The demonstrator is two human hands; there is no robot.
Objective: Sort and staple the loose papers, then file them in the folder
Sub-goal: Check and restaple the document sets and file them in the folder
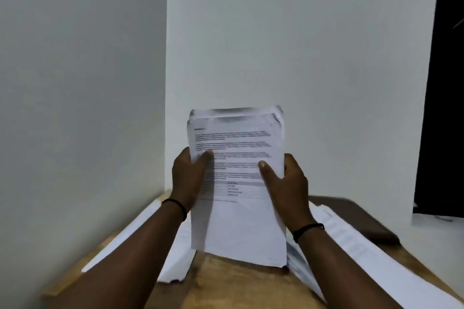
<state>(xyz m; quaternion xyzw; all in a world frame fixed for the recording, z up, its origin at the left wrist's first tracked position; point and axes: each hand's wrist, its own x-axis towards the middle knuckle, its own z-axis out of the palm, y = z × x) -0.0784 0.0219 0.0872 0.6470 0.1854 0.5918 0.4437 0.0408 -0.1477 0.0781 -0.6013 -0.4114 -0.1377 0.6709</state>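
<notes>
A thick stack of printed white papers (238,221) stands upright on its bottom edge on the wooden table (226,286), text facing me. My left hand (187,178) grips its left edge, thumb across the front page. My right hand (286,183) grips the right edge, thumb also on the front. More white sheets lie flat on the table: one pile at the left (125,233), one under the stack at lower left (178,263), and a long pile at the right (371,261). No stapler or folder is plainly visible.
A dark flat object (379,233) lies at the table's far right, partly under the right pile. White walls meet in a corner just behind the table. A dark opening (442,83) fills the right edge of the view.
</notes>
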